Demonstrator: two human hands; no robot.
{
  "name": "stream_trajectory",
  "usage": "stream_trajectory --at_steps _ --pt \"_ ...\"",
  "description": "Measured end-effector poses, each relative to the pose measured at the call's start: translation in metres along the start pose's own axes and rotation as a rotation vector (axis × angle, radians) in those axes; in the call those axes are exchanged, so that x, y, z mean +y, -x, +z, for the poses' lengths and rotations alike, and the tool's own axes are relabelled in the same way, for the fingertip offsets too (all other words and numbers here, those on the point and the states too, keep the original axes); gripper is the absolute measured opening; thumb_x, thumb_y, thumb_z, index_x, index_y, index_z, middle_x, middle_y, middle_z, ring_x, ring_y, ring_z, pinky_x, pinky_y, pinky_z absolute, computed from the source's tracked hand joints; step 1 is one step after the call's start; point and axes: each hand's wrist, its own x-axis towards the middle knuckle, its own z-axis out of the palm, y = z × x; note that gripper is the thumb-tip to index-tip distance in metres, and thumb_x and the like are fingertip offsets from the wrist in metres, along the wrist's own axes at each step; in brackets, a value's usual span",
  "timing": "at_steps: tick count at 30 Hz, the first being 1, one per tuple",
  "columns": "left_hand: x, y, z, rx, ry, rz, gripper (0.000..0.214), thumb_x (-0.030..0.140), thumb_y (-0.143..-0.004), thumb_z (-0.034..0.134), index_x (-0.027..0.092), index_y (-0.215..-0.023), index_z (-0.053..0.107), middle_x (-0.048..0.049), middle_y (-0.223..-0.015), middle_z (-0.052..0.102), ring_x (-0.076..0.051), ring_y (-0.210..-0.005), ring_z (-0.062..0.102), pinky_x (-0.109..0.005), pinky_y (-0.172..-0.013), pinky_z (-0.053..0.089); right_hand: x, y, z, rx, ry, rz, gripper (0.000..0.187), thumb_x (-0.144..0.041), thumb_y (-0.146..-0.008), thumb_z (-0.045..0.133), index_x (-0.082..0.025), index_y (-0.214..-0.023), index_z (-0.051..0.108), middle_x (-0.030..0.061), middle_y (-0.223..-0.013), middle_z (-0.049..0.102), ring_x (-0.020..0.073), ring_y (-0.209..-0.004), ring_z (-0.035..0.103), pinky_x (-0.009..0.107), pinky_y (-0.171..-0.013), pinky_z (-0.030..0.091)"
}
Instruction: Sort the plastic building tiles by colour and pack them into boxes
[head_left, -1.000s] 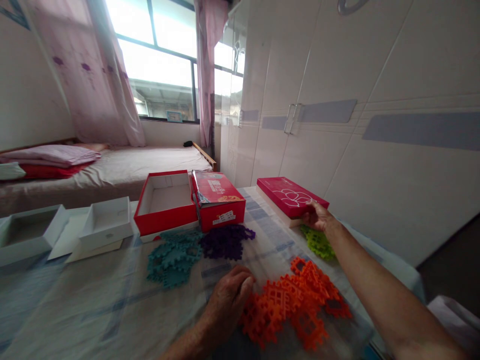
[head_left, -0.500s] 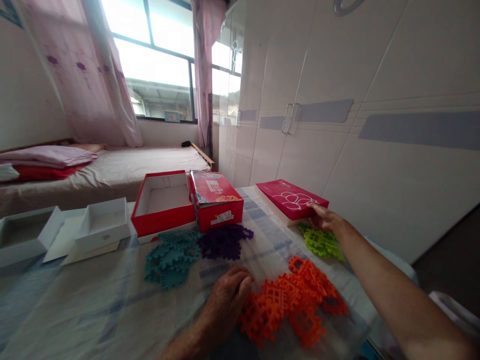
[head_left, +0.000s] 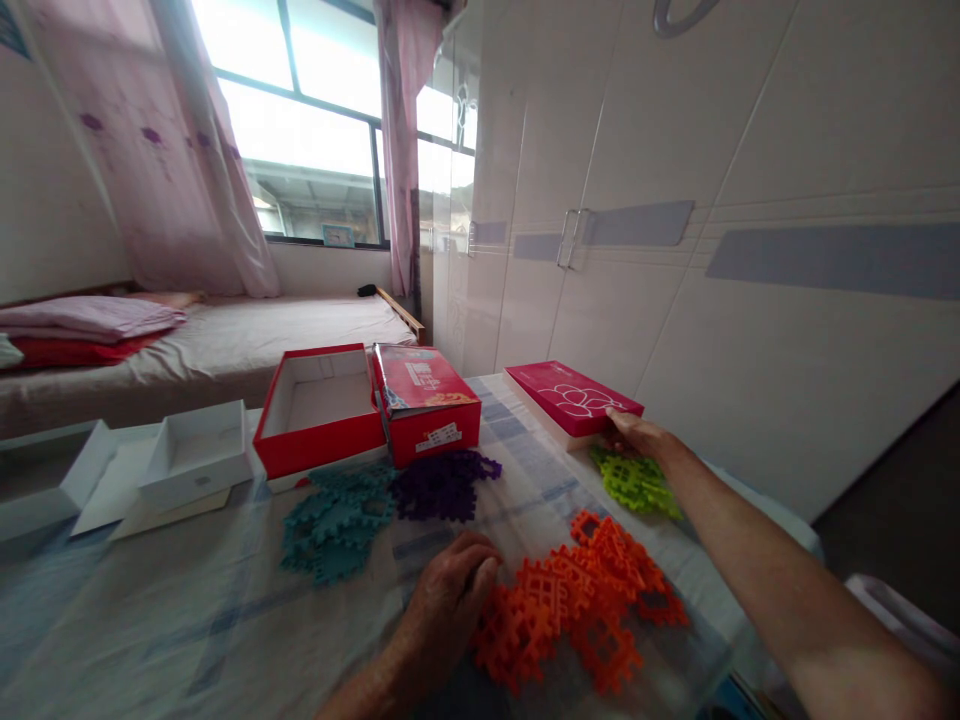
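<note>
My right hand (head_left: 636, 434) reaches across and grips the near right corner of a flat red box (head_left: 574, 395) with a white line design on its lid and a pale lower part. Just under that hand lies a pile of lime green interlocking plastic pieces (head_left: 637, 483). My left hand (head_left: 455, 580) rests on the cloth with its fingers curled inward. What it holds, if anything, is hidden. Orange interlocking plastic pieces (head_left: 600, 590) lie right beside its thumb. Purple pieces (head_left: 442, 487) and teal pieces (head_left: 337, 520) form two more piles beyond it.
An open red box (head_left: 315, 440) stands beside a red printed box (head_left: 439, 425) at the back of the cloth-covered table (head_left: 300, 640). White open boxes (head_left: 196, 455) and flat card sit at the left. A bed (head_left: 300, 325) and tall wardrobe (head_left: 637, 150) lie behind.
The whole view has shifted slightly, so things appear a little further left. My right hand keeps its grip on the red box, and my left hand stays beside the orange pieces.
</note>
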Motion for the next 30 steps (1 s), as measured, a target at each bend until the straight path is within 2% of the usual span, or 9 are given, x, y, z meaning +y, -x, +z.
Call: stream_trajectory --at_steps 4,6,8,12,17,19,22,24,30 --pt "-0.001 0.000 0.001 0.004 -0.001 -0.004 0.032 0.026 -0.092 0.035 0.016 -0.084 0.065 -0.0076 -0.091 0.062 -0.017 -0.084 0.058 -0.026 -0.079 0.043 -0.002 0.003 0.005 0.017 0.131 0.116 0.029 -0.040 -0.089 0.047 -0.015 -0.098 0.058 0.0072 -0.092 0.062 0.0130 -0.074 0.058 0.029 -0.064 0.050" --pt "-0.002 0.001 0.001 0.012 0.003 -0.004 0.031 0.024 -0.091 0.037 0.016 -0.084 0.066 -0.0071 -0.091 0.062 -0.017 -0.085 0.058 -0.025 -0.080 0.043 -0.003 0.003 0.010 0.028 0.158 0.120 0.029 -0.037 -0.089 0.048 -0.018 -0.110 0.055 0.0071 -0.111 0.057 0.0152 -0.091 0.057 0.035 -0.078 0.050" --pt "-0.003 0.001 0.001 0.018 0.007 0.000 0.030 0.023 -0.091 0.037 0.016 -0.083 0.066 -0.0065 -0.091 0.062 -0.016 -0.085 0.058 -0.025 -0.079 0.043 -0.003 0.001 0.016 0.044 0.181 0.105 0.030 -0.034 -0.089 0.049 -0.019 -0.114 0.054 0.0080 -0.117 0.054 0.0176 -0.098 0.056 0.039 -0.083 0.049" --pt "-0.003 0.000 0.002 0.019 0.009 0.001 0.029 0.020 -0.089 0.038 0.016 -0.080 0.066 -0.0063 -0.089 0.062 -0.016 -0.083 0.058 -0.024 -0.078 0.043 -0.007 -0.001 0.022 0.098 0.238 0.025 0.030 -0.037 -0.089 0.048 -0.016 -0.109 0.056 0.0080 -0.110 0.058 0.0172 -0.093 0.057 0.037 -0.080 0.049" --pt "0.000 0.000 0.000 0.022 0.014 0.004 0.029 0.019 -0.089 0.038 0.015 -0.081 0.066 -0.0062 -0.089 0.062 -0.015 -0.083 0.058 -0.025 -0.079 0.043 -0.011 0.020 0.008 0.255 0.332 -0.192 0.027 -0.040 -0.084 0.054 -0.018 -0.067 0.056 0.0083 -0.068 0.060 0.0212 -0.082 0.058 0.029 -0.068 0.045" --pt "0.000 0.001 -0.001 0.023 0.004 0.009 0.029 0.019 -0.089 0.038 0.015 -0.082 0.066 -0.0062 -0.090 0.062 -0.015 -0.083 0.058 -0.025 -0.079 0.042 -0.003 0.038 0.003 0.299 0.364 -0.297 0.022 -0.038 -0.083 0.054 -0.020 -0.069 0.055 0.0067 -0.071 0.061 0.0207 -0.086 0.057 0.026 -0.070 0.043" --pt "-0.001 0.001 -0.001 0.034 -0.010 0.032 0.028 0.017 -0.088 0.039 0.015 -0.082 0.067 -0.0061 -0.089 0.063 -0.015 -0.083 0.057 -0.025 -0.079 0.042 0.024 0.062 -0.001 0.408 0.496 -0.593 0.015 -0.033 -0.085 0.047 -0.022 -0.086 0.056 0.0059 -0.083 0.064 0.0198 -0.087 0.057 0.027 -0.077 0.040" --pt "-0.002 0.001 0.000 0.037 -0.020 0.038 0.028 0.015 -0.087 0.039 0.015 -0.082 0.067 -0.0059 -0.089 0.063 -0.015 -0.082 0.057 -0.024 -0.079 0.042 0.044 0.070 -0.003 0.501 0.600 -0.773 0.020 -0.029 -0.084 0.042 -0.021 -0.096 0.055 0.0065 -0.086 0.065 0.0202 -0.083 0.058 0.028 -0.079 0.039" --pt "-0.002 0.000 0.001 0.042 -0.068 0.036 0.026 0.014 -0.085 0.041 0.014 -0.081 0.067 -0.0063 -0.089 0.064 -0.015 -0.084 0.058 -0.023 -0.080 0.043 0.071 0.057 -0.006 0.554 0.570 -0.883 0.028 -0.031 -0.078 0.041 -0.018 -0.094 0.059 0.0067 -0.078 0.067 0.0221 -0.073 0.060 0.031 -0.072 0.041"
